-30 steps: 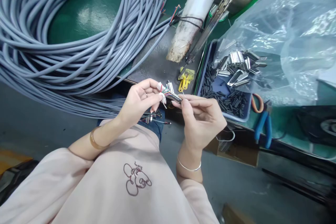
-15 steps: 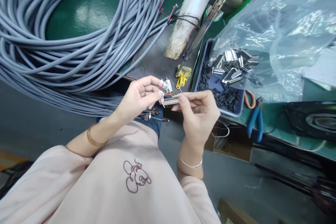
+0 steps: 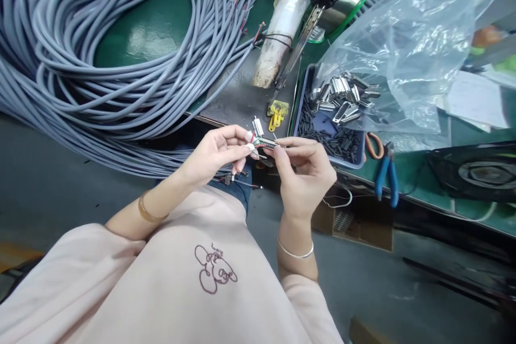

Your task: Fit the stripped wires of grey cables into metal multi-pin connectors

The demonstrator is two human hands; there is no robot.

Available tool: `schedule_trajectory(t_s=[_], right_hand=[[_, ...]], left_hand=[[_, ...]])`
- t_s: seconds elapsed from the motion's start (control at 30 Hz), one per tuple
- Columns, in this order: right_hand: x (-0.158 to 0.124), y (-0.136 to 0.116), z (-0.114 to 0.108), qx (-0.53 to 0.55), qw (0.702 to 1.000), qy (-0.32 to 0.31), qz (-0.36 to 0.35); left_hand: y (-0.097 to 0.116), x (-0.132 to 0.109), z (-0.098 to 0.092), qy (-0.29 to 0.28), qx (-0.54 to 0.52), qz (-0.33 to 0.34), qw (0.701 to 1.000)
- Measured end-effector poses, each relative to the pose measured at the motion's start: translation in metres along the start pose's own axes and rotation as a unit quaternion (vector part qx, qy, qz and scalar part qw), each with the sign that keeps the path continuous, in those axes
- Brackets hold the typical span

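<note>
My left hand (image 3: pixel 213 153) and my right hand (image 3: pixel 304 172) meet in front of my chest, just below the bench edge. Both pinch a small metal connector (image 3: pixel 266 143) that has thin coloured wires running into it on the left side. My left fingers close on the wire end, my right thumb and forefinger close on the connector's right end. A second small connector (image 3: pixel 257 127) lies on the bench edge just behind it. A few dark wire ends (image 3: pixel 231 177) lie on my lap below my hands.
A big coil of grey cables (image 3: pixel 100 64) fills the left of the green bench. A blue tray (image 3: pixel 299 110) holds black sleeves and metal connector shells under a clear plastic bag (image 3: pixel 403 48). Blue-handled pliers (image 3: pixel 385 177), a yellow clip (image 3: pixel 276 114) and a wrapped cylinder (image 3: pixel 278 37) lie nearby.
My hands stay together on the connector, which has turned slightly between my fingers. The view has shifted, so the bench appears a little further left and down.
</note>
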State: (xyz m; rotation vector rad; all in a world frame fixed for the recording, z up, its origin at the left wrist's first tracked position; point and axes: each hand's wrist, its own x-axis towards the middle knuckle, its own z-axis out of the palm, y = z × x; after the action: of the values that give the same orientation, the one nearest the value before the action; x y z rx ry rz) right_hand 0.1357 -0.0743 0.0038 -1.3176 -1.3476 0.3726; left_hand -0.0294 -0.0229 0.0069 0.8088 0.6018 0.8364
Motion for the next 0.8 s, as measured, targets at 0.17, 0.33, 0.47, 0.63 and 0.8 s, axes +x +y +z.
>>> schedule_trajectory(t_s=[0.17, 0.33, 0.47, 0.63, 0.8], right_hand=[[-0.002, 0.014, 0.0, -0.094, 0.987, 0.036, -0.126], [-0.004, 0.015, -0.001, -0.153, 0.962, 0.044, -0.224], [-0.005, 0.014, -0.001, -0.173, 0.95, 0.046, -0.254], [-0.004, 0.017, 0.001, -0.193, 0.944, 0.044, -0.263], [-0.002, 0.019, 0.003, -0.189, 0.945, 0.039, -0.264]], left_hand=[[-0.008, 0.009, -0.004, -0.022, 0.003, 0.003, 1.0], [-0.014, 0.012, -0.011, -0.061, -0.027, 0.025, 0.997], [-0.016, 0.014, -0.014, -0.063, -0.035, 0.037, 0.997], [-0.016, 0.018, -0.016, -0.048, -0.022, 0.041, 0.998], [-0.018, 0.023, -0.018, -0.056, -0.047, 0.056, 0.996]])
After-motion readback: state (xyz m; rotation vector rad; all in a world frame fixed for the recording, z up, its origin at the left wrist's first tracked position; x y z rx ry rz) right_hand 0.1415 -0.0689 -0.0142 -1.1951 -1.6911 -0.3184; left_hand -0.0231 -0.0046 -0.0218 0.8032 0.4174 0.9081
